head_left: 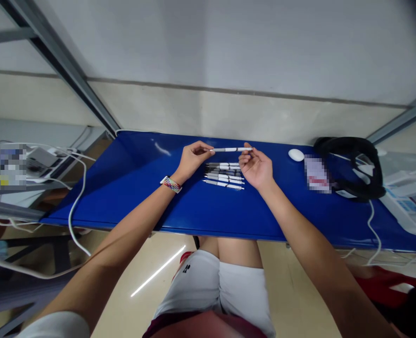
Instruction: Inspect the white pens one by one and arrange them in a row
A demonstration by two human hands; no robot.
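Note:
A white pen [231,149] is stretched level between my two hands, just above the blue table. My left hand [193,162] pinches its left, tip end between thumb and fingers; a colourful woven band sits on that wrist. At the other end, my right hand [255,166] has its palm turned up, with thumb and fingers closed on the pen's end. Below the held pen, several similar white pens [224,184] lie side by side on the table, pointing left. My right fingers partly cover the right ends of the upper ones.
The blue table [134,188] backs onto a pale wall. To the right are a white oval object [296,155], a blurred-out card [317,173] and a black padded headset-like strap [377,164]. White cables [74,206] hang at the left edge. Metal posts [98,105] flank the table.

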